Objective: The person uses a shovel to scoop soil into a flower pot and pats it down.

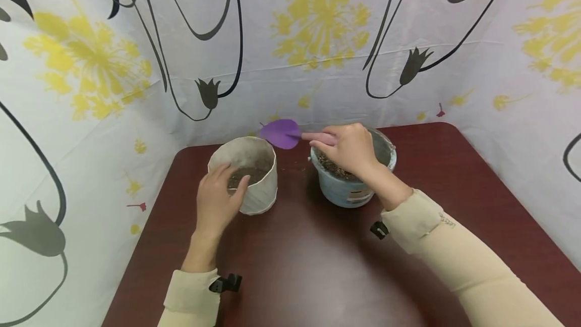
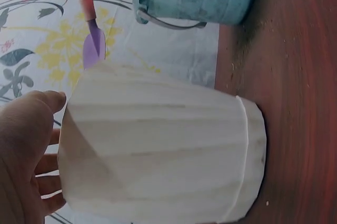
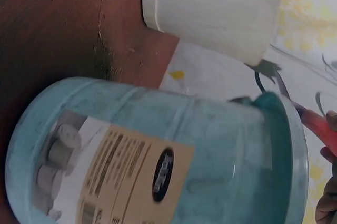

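Note:
My right hand [image 1: 351, 149] grips the pink handle of a trowel [image 1: 282, 133] with a purple blade. The blade points left, by the far right rim of a white pot [image 1: 260, 198]. Dark soil [image 1: 254, 175] lies low inside that pot. At the pot's near left rim is my left hand [image 1: 217, 198], fingers spread and relaxed, with nothing gripped. Below my right hand stands a blue bucket [image 1: 333, 188] holding dark, crumbly soil [image 1: 333, 165]. In the right wrist view a printed label [image 3: 137, 171] shows on the bucket's side.
Both containers stand toward the back of a dark red-brown table [image 1: 290, 261]. Soil crumbs [image 3: 105, 50] are scattered between them. A white cloth [image 1: 263, 85] with yellow and grey flower prints hangs behind the table and along its sides. The bucket has a handle [image 2: 171, 25].

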`<action>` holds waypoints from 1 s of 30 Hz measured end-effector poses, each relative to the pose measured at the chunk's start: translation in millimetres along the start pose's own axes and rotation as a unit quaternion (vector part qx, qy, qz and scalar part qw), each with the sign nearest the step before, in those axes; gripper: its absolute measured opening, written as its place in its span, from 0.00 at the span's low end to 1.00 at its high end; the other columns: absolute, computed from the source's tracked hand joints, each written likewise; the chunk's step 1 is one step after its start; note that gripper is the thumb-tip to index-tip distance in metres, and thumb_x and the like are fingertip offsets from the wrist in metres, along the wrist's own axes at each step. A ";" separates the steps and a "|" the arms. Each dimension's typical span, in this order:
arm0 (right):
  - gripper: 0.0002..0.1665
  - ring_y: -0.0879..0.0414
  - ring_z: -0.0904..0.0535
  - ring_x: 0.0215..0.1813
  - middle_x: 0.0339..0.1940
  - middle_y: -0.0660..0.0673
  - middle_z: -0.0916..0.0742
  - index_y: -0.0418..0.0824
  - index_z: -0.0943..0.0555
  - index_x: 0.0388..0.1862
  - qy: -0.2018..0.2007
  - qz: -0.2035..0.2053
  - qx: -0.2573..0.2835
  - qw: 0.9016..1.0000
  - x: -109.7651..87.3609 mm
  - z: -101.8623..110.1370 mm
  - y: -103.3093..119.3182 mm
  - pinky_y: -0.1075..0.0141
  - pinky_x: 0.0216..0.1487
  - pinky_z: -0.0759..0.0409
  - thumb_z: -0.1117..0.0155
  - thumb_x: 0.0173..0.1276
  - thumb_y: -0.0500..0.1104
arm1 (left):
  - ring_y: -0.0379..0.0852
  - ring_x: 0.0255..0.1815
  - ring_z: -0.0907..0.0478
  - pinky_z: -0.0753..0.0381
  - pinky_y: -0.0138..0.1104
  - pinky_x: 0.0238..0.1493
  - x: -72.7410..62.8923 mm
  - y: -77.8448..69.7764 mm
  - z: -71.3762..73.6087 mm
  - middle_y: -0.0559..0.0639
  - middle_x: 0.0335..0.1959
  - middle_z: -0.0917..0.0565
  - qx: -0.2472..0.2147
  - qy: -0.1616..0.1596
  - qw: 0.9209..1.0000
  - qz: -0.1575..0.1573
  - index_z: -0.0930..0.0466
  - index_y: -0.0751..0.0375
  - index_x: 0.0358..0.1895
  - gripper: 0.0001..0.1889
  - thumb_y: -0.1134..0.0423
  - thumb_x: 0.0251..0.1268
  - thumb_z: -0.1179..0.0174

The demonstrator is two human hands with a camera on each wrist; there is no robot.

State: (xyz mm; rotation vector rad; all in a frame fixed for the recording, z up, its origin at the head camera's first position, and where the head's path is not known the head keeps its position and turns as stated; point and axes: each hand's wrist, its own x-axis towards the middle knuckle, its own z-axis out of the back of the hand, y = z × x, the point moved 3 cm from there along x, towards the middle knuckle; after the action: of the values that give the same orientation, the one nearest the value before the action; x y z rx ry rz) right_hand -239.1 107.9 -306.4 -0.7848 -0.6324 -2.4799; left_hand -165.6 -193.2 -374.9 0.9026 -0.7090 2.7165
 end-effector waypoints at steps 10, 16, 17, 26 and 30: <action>0.18 0.49 0.12 0.39 0.32 0.50 0.08 0.49 0.07 0.35 0.048 -0.149 0.085 0.984 -19.3 28.9 -41.5 0.53 0.40 0.19 0.22 0.57 0.61 | 0.62 0.62 0.22 0.28 0.55 0.65 10.3 -29.5 -19.5 0.62 0.56 0.16 -0.072 -0.030 0.996 -0.051 0.15 0.68 0.51 0.19 0.57 0.64 0.32; 0.20 0.50 0.13 0.39 0.33 0.46 0.08 0.45 0.07 0.38 0.020 -0.192 0.101 0.976 -36.8 62.8 -74.3 0.67 0.34 0.24 0.21 0.57 0.59 | 0.63 0.65 0.24 0.28 0.52 0.67 21.5 -56.1 -33.7 0.64 0.59 0.18 -0.126 -0.037 0.986 -0.098 0.15 0.69 0.50 0.18 0.59 0.64 0.31; 0.20 0.51 0.13 0.39 0.33 0.47 0.08 0.45 0.07 0.38 0.020 -0.196 0.098 0.975 -39.8 67.4 -78.9 0.70 0.32 0.25 0.21 0.57 0.59 | 0.62 0.65 0.24 0.28 0.51 0.67 22.9 -59.9 -36.5 0.63 0.59 0.18 -0.125 -0.027 0.987 -0.099 0.15 0.69 0.51 0.18 0.58 0.65 0.32; 0.22 0.46 0.13 0.46 0.36 0.47 0.08 0.46 0.07 0.39 0.058 -0.228 0.049 0.971 -63.5 85.2 -101.7 0.54 0.39 0.20 0.22 0.57 0.62 | 0.56 0.65 0.24 0.27 0.48 0.67 30.7 -90.2 -72.1 0.55 0.65 0.21 -0.102 0.093 0.987 -0.078 0.17 0.60 0.58 0.22 0.48 0.71 0.38; 0.20 0.43 0.13 0.42 0.34 0.45 0.08 0.48 0.07 0.37 0.090 -0.229 0.025 0.969 -71.6 78.7 -103.1 0.47 0.36 0.20 0.23 0.58 0.62 | 0.54 0.68 0.26 0.28 0.45 0.69 31.9 -103.5 -89.7 0.54 0.68 0.23 -0.098 0.131 0.984 -0.072 0.18 0.60 0.61 0.25 0.45 0.72 0.40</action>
State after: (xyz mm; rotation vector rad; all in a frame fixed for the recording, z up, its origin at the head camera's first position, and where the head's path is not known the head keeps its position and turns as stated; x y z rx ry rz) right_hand -210.9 252.5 -322.4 -0.4172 -0.8850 -2.8906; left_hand -203.7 -57.9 -379.0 0.5168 -0.8036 2.5185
